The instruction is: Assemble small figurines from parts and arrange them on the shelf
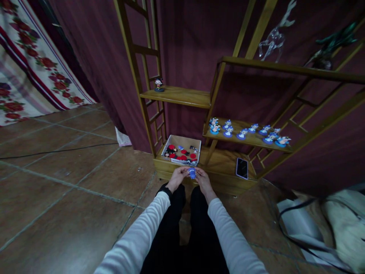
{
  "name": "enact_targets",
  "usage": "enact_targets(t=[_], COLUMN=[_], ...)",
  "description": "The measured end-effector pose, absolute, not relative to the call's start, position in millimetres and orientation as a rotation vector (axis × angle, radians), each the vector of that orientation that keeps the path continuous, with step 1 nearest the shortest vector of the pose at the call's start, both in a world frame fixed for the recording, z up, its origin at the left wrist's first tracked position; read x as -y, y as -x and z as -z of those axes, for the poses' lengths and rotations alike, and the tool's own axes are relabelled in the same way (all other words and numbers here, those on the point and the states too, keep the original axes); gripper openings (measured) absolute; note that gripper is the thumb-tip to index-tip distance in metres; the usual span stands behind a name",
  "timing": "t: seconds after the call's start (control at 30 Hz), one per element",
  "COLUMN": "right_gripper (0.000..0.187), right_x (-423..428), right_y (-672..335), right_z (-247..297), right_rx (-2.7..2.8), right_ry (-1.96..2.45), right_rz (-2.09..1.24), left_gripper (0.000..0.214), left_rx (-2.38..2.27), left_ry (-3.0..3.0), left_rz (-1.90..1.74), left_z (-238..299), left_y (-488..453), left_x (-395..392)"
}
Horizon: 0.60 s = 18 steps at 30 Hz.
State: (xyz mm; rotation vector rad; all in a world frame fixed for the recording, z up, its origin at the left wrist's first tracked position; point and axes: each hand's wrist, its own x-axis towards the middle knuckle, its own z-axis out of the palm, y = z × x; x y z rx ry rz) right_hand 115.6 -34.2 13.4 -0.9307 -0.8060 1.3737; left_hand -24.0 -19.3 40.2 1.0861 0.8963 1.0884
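Currently we pinch the blue toy (192,173) between left hand (178,177) and right hand (203,179), fingers closed on its sides; from it, box (167,147) at eleven o'clock, figures (242,134) at two. Step, we judge: two-handed handling. Next move calls for a light, steady pinch.

Dim indoor light leaves the maroon curtain (185,38) behind a wooden display stand (176,96) in heavy shade, darkest beneath the front edge of its upper right shelf (273,66). A pale glare spreads across the tiled floor (57,209), out from the stand's left front corner. Wide-angle distortion splays the stand's uprights; fine detail blurs on the violet figurine (192,173), and the pale bag (345,224) beyond the right front corner looks soft.
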Motion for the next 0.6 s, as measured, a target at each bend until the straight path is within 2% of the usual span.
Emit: enact_targets(t=[0.6], right_gripper=[0.038], right_x=[37.5], right_y=[-116.1], right_z=[-18.4], right_rx=[0.773], right_ry=[0.884], right_rz=[-1.504], left_gripper=[0.043], left_rx=[-0.926], left_ry=[-0.964], left_rz=[-0.988], left_z=[-35.1], left_y=[23.7], left_x=[13.0])
